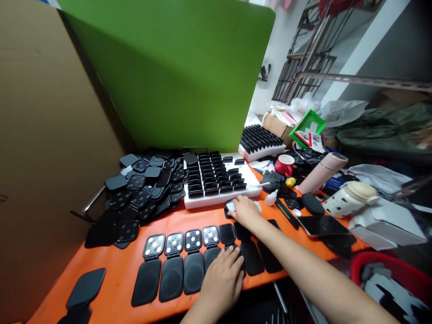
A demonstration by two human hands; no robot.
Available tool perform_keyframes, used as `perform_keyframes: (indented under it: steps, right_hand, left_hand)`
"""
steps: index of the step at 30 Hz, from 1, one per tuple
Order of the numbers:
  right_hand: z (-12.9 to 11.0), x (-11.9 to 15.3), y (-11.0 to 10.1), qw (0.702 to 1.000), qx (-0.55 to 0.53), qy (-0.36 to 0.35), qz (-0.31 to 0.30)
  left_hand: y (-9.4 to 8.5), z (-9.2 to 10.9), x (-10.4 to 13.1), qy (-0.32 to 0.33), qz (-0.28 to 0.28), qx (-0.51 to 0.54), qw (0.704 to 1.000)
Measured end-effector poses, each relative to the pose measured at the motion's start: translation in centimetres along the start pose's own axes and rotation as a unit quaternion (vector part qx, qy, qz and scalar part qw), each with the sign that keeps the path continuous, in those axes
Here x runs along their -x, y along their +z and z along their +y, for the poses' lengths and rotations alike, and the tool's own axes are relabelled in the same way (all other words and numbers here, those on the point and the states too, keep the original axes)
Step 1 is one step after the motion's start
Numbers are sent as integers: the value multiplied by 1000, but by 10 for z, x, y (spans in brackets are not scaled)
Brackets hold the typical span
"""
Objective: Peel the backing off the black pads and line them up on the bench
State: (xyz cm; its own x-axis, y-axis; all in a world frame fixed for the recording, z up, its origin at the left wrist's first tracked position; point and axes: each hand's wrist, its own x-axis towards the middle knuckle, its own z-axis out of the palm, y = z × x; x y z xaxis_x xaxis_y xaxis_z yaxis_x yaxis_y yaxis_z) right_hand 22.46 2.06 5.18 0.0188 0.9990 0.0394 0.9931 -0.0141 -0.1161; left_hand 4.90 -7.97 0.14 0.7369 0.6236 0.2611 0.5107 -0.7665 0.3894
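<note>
Head cam: L hand [222,275] on blk panels [210,256].

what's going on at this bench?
A person is working with both hands over an orange table. The left hand rests on a row of black folding pads laid open. The right hand is on a pale sheet just beyond the row; whether it grips it is unclear. The four square ends at the row's left show white dots; the next one is plain black. Behind are a pile of black pads and a white foam tray.
</note>
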Motion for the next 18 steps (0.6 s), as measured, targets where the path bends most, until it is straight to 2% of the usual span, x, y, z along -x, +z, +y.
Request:
perform_keyframes:
  steps: [7,12,15,18]
  right_hand:
    - [21,6,-2,999,-49,-16,-12]
    - [33,19,-11,993,-114,6,26]
    - [29,32,-18,985,-162,21,56]
    - [15,43,-16,971,-238,-4,26]
  left_hand:
    - [-1,-1,1,-10,6,18,1000]
    - [1,-2,1,-3,24,36,999]
    - [-1,-2,3,18,45,56,997]
    - [-9,-4,11,31,48,71,996]
